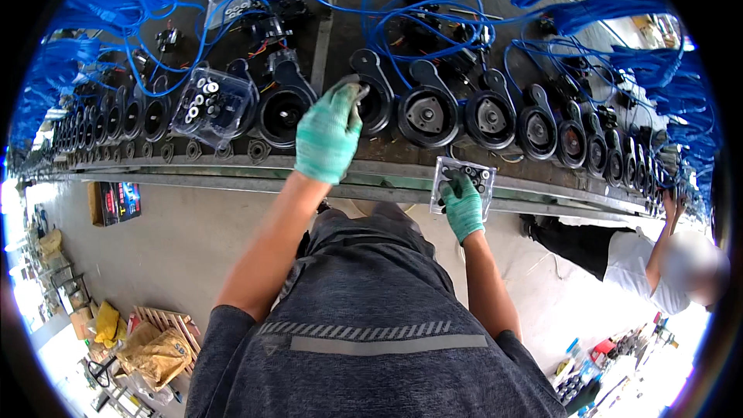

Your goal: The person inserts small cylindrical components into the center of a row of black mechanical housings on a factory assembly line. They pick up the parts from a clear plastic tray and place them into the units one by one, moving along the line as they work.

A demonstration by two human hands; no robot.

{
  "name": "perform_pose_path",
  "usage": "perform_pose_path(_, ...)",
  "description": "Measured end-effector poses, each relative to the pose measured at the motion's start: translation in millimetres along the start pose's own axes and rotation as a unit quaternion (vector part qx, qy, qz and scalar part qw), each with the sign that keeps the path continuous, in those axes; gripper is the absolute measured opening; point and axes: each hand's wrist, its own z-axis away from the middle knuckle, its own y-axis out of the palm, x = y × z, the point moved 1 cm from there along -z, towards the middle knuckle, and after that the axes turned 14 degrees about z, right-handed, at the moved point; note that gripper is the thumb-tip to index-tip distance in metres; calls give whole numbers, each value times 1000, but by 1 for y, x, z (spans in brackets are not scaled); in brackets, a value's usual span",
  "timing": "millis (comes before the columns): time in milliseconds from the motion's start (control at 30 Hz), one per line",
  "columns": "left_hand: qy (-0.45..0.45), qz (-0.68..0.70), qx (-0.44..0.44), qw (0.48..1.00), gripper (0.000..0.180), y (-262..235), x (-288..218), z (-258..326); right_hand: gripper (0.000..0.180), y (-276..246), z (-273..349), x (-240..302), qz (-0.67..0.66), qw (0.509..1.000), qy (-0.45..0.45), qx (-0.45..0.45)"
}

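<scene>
My left hand (331, 133), in a green glove with dark fingertips, reaches over the bench to a round black housing (377, 107) with a rounded arm. Its fingers are pinched together at the housing; anything between them is too small to make out. My right hand (463, 207), gloved alike, lies over a clear plastic box (486, 173) at the bench's front edge. Its bent fingers are among small dark round parts (474, 176) in the box, and what they grip is hidden. Right of the left hand stands another black housing (427, 116) with a grey metal plate inside.
Black housings (537, 131) line the bench to both sides. A second clear box (210, 108) with white and black rings rests on some at left. Blue cable coils (596, 11) hang along the back. Metal rails (224, 186) edge the bench. A co-worker (642, 267) stands far right.
</scene>
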Motion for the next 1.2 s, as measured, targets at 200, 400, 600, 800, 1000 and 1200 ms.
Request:
perform_pose_path(200, 77, -113, 108, 985, 27, 17, 30, 3, 23, -23, -14, -29, 234, 962, -64, -121)
perform_pose_path(400, 113, -124, 150, 974, 30, 17, 16, 2, 36, 2, -41, -36, 413, 900, -100, -101)
perform_pose_path(600, 70, -57, 133, 987, 31, 9, 28, 6, 44, 10, -53, -27, 412, 902, -99, -83)
perform_pose_path(800, 121, -40, 174, 976, 23, -6, 28, 10, 44, 12, -62, -32, 435, 893, -90, -71)
perform_pose_path(1000, 27, 17, -33, 999, 18, -50, 10, 36, 46, 8, -59, -27, 460, 879, -106, -56)
perform_pose_path(1200, -260, -92, 70, 959, 44, -56, 93, 154, 47, 5, -56, -43, 420, 901, -110, -23)
